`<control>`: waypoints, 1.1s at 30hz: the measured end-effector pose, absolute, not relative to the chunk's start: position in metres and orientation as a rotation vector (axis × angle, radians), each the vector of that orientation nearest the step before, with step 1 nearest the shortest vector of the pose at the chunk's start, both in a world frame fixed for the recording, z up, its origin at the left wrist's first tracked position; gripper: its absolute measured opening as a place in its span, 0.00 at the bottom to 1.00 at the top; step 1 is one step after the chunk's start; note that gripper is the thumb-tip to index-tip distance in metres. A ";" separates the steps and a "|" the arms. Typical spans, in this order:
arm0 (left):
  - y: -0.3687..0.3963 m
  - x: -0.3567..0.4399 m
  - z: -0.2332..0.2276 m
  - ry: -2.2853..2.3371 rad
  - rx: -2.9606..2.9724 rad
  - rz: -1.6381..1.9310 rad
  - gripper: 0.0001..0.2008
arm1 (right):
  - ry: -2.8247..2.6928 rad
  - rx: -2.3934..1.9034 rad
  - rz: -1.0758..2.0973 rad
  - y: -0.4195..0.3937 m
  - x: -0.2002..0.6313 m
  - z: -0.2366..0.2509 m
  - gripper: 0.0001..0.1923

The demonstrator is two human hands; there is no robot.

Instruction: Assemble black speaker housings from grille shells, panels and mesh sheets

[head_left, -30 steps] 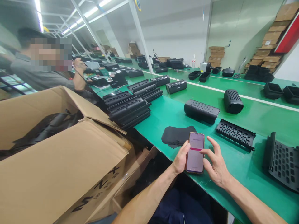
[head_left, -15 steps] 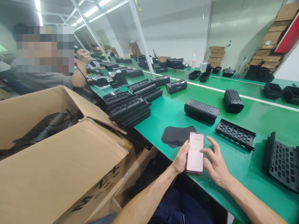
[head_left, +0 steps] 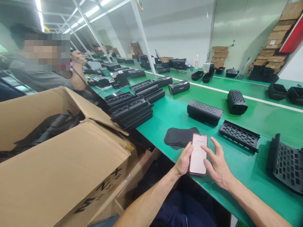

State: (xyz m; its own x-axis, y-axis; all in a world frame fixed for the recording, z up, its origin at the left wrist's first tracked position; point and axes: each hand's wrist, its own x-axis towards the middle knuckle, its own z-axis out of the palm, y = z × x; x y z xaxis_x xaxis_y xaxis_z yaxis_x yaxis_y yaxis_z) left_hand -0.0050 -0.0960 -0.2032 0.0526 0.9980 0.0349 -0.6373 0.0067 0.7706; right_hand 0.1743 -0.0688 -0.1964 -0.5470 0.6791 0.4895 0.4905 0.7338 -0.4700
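Observation:
My left hand (head_left: 182,161) holds a smartphone (head_left: 198,157) by its left edge, just over the near edge of the green table (head_left: 236,164). The phone's screen glows pale pink. My right hand (head_left: 217,167) hovers at the phone's right side, fingers spread, with the index fingertip touching the upper part of the screen. Just beyond the phone lies a stack of thin black sheets (head_left: 178,137). Two black perforated panels, one flat (head_left: 239,135) and one curved (head_left: 285,164), rest on the table to the right.
A big open cardboard box (head_left: 59,164) with black parts stands at my left. Stacked black panels (head_left: 131,110) and perforated housings (head_left: 204,112) (head_left: 236,102) sit farther on the table. Another person (head_left: 44,72) works at the far left. Cardboard stacks (head_left: 272,47) line the back wall.
The phone screen changed from a dark pink page with a red bar to a pale page. My right index finger moved onto the screen. The other person's raised hand shifted.

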 end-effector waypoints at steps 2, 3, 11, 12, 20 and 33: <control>-0.096 -0.005 -0.203 0.623 0.710 1.407 0.28 | -2.239 -0.868 0.398 -0.069 0.175 -0.195 0.21; -0.096 -0.005 -0.203 0.615 0.703 1.397 0.29 | -2.223 -0.860 0.415 -0.070 0.176 -0.195 0.20; -0.094 -0.004 -0.201 0.614 0.699 1.468 0.26 | -2.177 -0.689 0.465 -0.070 0.180 -0.189 0.15; -0.094 -0.003 -0.201 0.610 0.695 1.464 0.26 | -2.181 -0.667 0.472 -0.070 0.180 -0.188 0.15; -0.094 -0.003 -0.200 0.581 0.687 1.438 0.29 | -2.213 -0.650 0.491 -0.070 0.179 -0.186 0.15; -0.094 -0.005 -0.204 0.604 0.730 1.473 0.26 | -2.233 -0.596 0.484 -0.071 0.178 -0.185 0.13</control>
